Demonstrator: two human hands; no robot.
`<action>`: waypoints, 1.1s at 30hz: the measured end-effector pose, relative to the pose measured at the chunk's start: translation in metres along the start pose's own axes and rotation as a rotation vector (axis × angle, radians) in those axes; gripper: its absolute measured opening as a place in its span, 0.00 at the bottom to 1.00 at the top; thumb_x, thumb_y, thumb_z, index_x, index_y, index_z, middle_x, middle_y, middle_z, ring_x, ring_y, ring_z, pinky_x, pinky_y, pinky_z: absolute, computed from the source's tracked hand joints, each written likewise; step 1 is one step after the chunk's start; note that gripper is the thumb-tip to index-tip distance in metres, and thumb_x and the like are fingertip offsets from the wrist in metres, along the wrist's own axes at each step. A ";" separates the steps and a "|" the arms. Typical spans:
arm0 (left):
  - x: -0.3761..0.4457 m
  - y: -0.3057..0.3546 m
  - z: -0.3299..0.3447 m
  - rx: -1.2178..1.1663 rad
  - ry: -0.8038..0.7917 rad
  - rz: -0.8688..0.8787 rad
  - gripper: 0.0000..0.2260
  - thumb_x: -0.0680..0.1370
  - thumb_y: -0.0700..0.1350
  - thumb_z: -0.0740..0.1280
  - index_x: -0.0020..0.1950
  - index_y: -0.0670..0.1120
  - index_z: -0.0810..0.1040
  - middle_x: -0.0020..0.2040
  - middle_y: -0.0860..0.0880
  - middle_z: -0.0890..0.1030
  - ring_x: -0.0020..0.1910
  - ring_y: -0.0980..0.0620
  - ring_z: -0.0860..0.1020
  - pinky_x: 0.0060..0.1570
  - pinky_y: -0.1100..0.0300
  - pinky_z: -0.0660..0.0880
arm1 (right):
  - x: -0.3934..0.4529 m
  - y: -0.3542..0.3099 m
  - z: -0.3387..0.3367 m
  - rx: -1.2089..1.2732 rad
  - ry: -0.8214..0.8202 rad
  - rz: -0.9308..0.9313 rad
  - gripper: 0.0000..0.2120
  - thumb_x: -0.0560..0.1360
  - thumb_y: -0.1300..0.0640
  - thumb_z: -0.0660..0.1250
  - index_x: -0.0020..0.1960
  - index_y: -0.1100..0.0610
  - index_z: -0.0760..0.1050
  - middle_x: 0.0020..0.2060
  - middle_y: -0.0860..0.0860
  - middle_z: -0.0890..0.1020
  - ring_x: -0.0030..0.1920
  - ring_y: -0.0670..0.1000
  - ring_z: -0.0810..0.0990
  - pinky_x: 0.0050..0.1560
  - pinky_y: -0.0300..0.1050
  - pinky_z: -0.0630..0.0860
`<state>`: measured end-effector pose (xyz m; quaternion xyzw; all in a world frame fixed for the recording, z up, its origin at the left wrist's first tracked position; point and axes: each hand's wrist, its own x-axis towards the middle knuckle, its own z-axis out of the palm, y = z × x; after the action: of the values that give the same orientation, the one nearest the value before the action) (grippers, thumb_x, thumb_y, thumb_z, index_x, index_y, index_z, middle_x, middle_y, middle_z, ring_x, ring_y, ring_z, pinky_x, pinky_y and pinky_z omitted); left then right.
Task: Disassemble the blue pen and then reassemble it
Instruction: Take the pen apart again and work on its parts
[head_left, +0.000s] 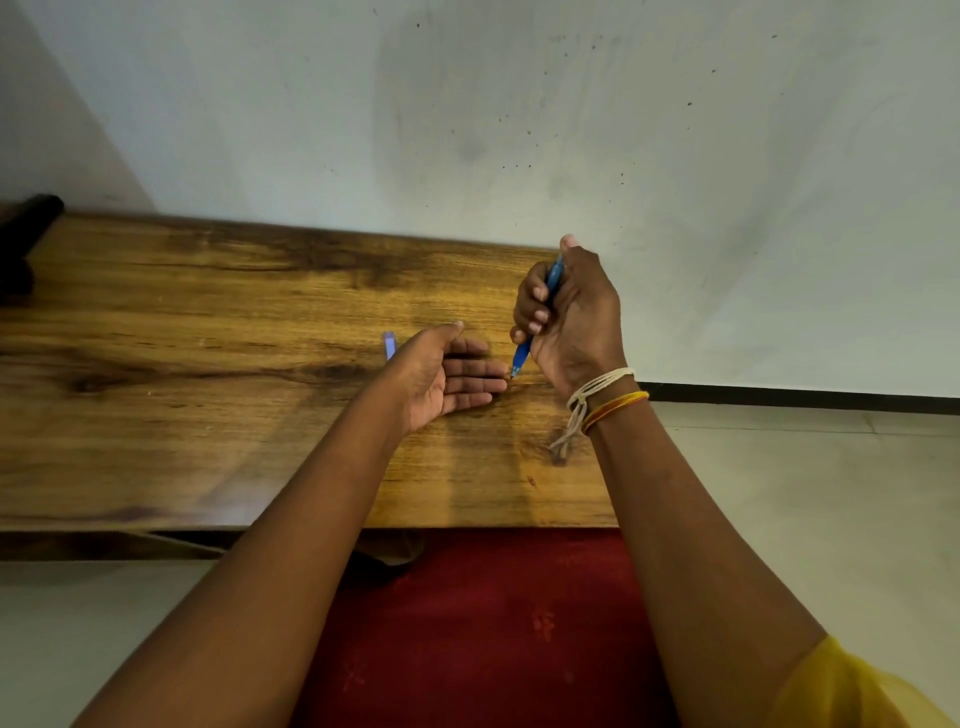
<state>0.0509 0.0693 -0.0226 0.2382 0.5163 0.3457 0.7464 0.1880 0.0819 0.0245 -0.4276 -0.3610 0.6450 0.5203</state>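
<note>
My right hand (574, 317) grips the blue pen (521, 357) in a fist above the wooden table (208, 322). The pen points down and toward me, its tip near my left fingertips, and my thumb sits on its top end. My left hand (441, 376) lies open with the palm facing right and straight fingers reaching toward the pen tip. A small pale blue part, perhaps the pen cap (389, 345), lies on the table just behind my left hand, partly hidden by it.
The table stands against a pale wall (519, 104). A dark object (26, 228) sits at the table's far left corner. A red mat (483, 623) lies on the light floor below the table's near edge.
</note>
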 end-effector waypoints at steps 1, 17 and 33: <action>0.000 0.000 0.000 0.000 0.001 0.001 0.18 0.83 0.52 0.54 0.55 0.40 0.76 0.47 0.38 0.84 0.45 0.43 0.83 0.47 0.53 0.79 | 0.000 0.000 0.000 0.006 0.002 0.002 0.25 0.81 0.46 0.49 0.29 0.56 0.63 0.20 0.48 0.61 0.26 0.49 0.55 0.32 0.45 0.56; 0.002 0.000 0.003 0.023 -0.001 -0.009 0.19 0.82 0.52 0.54 0.59 0.39 0.75 0.48 0.38 0.83 0.45 0.42 0.84 0.45 0.54 0.79 | 0.001 -0.001 -0.004 0.169 0.075 0.001 0.26 0.81 0.43 0.49 0.31 0.57 0.64 0.21 0.49 0.61 0.26 0.49 0.56 0.32 0.43 0.58; 0.003 -0.001 0.003 0.037 -0.025 -0.010 0.20 0.83 0.53 0.53 0.61 0.39 0.74 0.49 0.38 0.83 0.46 0.42 0.84 0.48 0.53 0.79 | 0.002 -0.004 -0.011 0.354 0.164 0.030 0.25 0.79 0.42 0.50 0.31 0.57 0.63 0.21 0.48 0.61 0.26 0.48 0.57 0.33 0.42 0.58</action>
<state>0.0551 0.0708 -0.0240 0.2535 0.5144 0.3294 0.7501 0.1997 0.0845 0.0236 -0.3860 -0.1919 0.6690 0.6055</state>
